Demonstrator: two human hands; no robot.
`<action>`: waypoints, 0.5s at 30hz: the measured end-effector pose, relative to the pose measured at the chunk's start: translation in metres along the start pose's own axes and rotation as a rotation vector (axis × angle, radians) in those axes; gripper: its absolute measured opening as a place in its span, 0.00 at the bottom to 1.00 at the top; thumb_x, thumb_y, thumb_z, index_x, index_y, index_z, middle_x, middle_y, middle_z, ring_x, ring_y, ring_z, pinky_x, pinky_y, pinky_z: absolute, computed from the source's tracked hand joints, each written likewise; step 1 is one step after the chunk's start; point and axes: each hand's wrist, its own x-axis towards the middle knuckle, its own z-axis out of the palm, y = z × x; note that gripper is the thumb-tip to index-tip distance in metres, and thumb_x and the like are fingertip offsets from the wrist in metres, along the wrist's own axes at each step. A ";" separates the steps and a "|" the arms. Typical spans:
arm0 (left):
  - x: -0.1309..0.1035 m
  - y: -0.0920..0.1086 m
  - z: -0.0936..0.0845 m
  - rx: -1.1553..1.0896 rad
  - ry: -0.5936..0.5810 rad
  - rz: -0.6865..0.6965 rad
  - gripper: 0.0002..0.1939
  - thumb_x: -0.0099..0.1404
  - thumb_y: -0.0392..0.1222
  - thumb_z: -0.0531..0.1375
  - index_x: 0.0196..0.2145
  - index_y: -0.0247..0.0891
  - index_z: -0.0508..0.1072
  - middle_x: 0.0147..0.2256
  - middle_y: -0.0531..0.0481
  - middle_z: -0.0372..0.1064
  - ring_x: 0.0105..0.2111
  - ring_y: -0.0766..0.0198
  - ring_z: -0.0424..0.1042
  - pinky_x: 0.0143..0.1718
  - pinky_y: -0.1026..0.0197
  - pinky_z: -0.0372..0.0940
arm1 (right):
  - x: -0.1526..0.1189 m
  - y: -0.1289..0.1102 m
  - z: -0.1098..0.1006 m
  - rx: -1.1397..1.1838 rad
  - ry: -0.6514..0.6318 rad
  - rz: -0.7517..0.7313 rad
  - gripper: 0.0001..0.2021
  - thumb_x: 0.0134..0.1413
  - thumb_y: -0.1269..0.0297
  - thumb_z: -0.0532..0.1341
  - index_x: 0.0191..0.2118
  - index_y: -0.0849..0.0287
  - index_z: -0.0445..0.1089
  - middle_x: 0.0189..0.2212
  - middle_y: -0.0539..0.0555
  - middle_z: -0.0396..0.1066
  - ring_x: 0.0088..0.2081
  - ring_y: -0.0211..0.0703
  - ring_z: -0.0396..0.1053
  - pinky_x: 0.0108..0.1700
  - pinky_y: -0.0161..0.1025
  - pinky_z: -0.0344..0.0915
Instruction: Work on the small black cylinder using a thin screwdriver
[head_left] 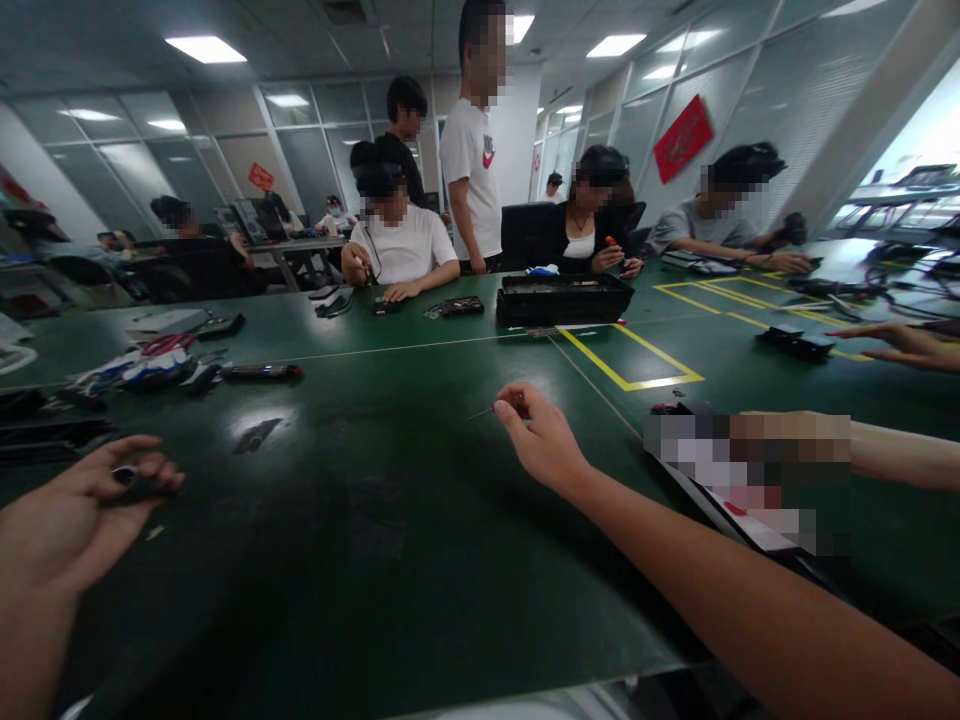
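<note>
At the left, my left hand (pixel 94 515) is turned partly palm up, its fingers curled around a small dark part (pixel 136 486) with a shiny round end. Its exact kind is too blurred to make out. Over the middle of the green table (pixel 435 590), my right hand (pixel 544 440) is closed in a pinch. A thin metal rod (pixel 480 414) sticks out leftward from its fingertips; the rest of it is hidden in the hand. The two hands are far apart.
Several tools and cables (pixel 142 370) lie at the left, with a dark pen-shaped tool (pixel 261 372) beside them. A black box (pixel 562 303) stands beyond my right hand. Another person's hand (pixel 915 347) reaches in from the right, near a black part (pixel 795 343). Co-workers sit across the table.
</note>
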 end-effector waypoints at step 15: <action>-0.081 -0.070 0.174 0.283 -0.899 0.278 0.22 0.56 0.31 0.64 0.48 0.37 0.66 0.45 0.45 0.71 0.45 0.58 0.73 0.51 0.53 0.65 | -0.005 -0.017 -0.008 -0.014 0.029 -0.080 0.12 0.63 0.54 0.59 0.34 0.56 0.71 0.28 0.51 0.74 0.31 0.42 0.71 0.34 0.39 0.64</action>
